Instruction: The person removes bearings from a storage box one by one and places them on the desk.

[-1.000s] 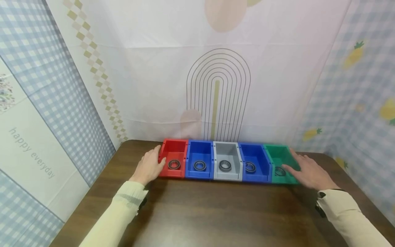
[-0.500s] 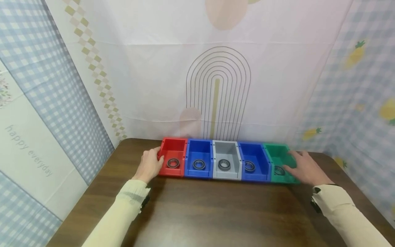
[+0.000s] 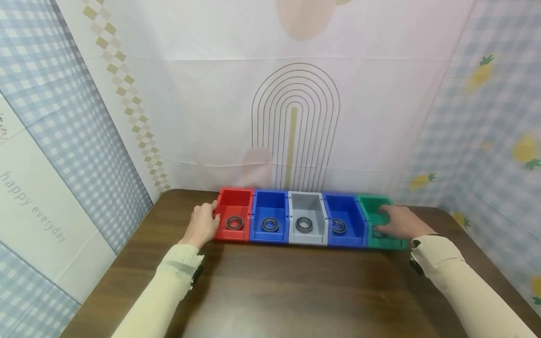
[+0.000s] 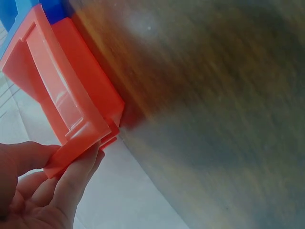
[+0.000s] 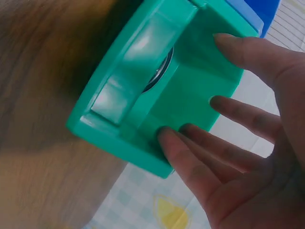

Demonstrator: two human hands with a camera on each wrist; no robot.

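The left grip (image 3: 200,224) pinches the left wall of the red bin (image 4: 93,86), while the right grip (image 3: 403,223) is spread over the green bin (image 5: 126,67), a bearing (image 5: 162,73) inside.

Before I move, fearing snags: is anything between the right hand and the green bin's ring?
Nothing visible blocks the right hand at the green bin; its front lip partly hides the ring in the right wrist view.

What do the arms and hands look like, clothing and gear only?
Left sleeve: long, cream, with a greyish band near the cuff. Right sleeve: cream, no band visible. Dark item at each wrist, too small to identify. Left hand and right hand: ungloved.
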